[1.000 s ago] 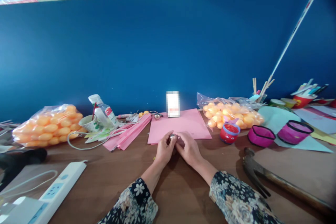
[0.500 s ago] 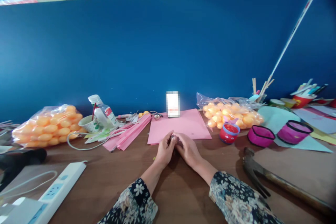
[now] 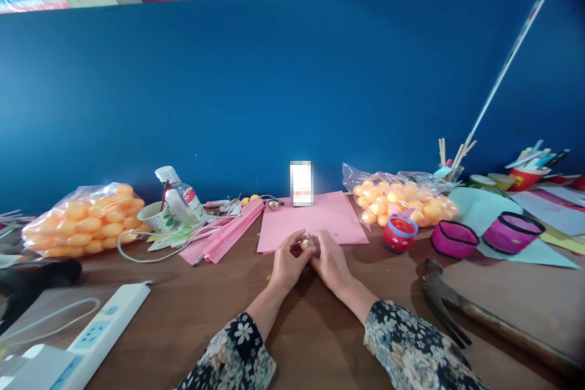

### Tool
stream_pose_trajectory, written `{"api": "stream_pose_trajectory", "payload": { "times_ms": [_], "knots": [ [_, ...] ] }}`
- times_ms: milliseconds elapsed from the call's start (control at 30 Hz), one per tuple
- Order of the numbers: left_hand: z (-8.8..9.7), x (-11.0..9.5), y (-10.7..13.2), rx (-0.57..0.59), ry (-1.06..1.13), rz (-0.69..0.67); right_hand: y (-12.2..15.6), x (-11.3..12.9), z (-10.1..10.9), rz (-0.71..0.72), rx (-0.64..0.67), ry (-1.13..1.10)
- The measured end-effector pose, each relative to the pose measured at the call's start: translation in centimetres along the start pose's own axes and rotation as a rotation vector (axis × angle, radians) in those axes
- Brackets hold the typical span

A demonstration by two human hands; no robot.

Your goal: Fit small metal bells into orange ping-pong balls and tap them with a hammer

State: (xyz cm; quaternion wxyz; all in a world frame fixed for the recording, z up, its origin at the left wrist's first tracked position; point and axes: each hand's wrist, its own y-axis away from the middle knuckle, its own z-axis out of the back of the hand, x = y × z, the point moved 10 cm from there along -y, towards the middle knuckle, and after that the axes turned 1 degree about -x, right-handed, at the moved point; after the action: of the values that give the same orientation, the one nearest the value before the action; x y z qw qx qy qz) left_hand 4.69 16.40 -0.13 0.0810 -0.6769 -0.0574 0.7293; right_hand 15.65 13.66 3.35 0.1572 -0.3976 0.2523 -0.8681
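My left hand (image 3: 289,260) and my right hand (image 3: 329,261) meet over the near edge of a pink paper stack (image 3: 315,216). Between their fingertips shows a small shiny ball (image 3: 306,243), gold and silvery, partly covered by the fingers. Both hands are curled around it, the left thumb lying across its near side. A white rectangle (image 3: 301,186), blurred out, stands upright on the paper behind them. To the left of it lies another small shiny metallic thing (image 3: 273,204), too small to name.
Bags of orange balls lie left (image 3: 86,219) and right (image 3: 402,201). Pink strips (image 3: 235,231), a bottle (image 3: 183,195) and a paper cup (image 3: 158,217) stand left. A power strip (image 3: 107,323) is near left. Right are a red cup (image 3: 399,234), purple rings (image 3: 454,239) and a hammer (image 3: 493,317).
My fingers have parted a little at the top, and the shiny ball between them has come into sight. Before, the closed hands hid it. The things on the table stay where they were.
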Motion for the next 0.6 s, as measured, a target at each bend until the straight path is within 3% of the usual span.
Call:
{"api": "stream_pose_trajectory", "payload": {
  "times_ms": [167, 367, 600],
  "knots": [
    [0.3, -0.4, -0.1, -0.011, 0.009, -0.056, 0.0, 0.0, 0.0, 0.014, -0.004, -0.062],
    [0.9, -0.5, -0.2, -0.047, -0.025, -0.028, 0.0, 0.3, -0.4, 0.04, 0.04, -0.232],
    [0.5, -0.8, -0.2, -0.012, -0.019, -0.051, -0.2, 0.6, 0.5, 0.076, -0.009, -0.205]
  ]
}}
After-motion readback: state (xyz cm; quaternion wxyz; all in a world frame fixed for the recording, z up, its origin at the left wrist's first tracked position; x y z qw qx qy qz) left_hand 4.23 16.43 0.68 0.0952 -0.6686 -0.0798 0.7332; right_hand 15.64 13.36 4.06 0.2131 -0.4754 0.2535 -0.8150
